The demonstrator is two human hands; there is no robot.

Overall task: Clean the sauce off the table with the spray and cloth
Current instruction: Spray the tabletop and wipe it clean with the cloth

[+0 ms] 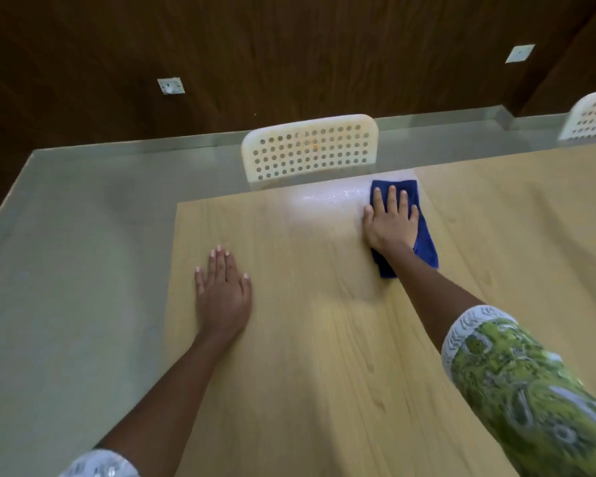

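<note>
green patterned sleeve (537, 390) is seen nearest, on the right arm. the right hand (391, 223) is pressed flat, fingers straight and spread, on the blue cloth (425, 241) near the table's (324, 373) far edge, beside a wet sheen (331, 197). the left hand (222, 294) is laid flat on bare wood, holding nothing.

Green-patterned sleeve (527, 383); white-trimmed cuff
</note>
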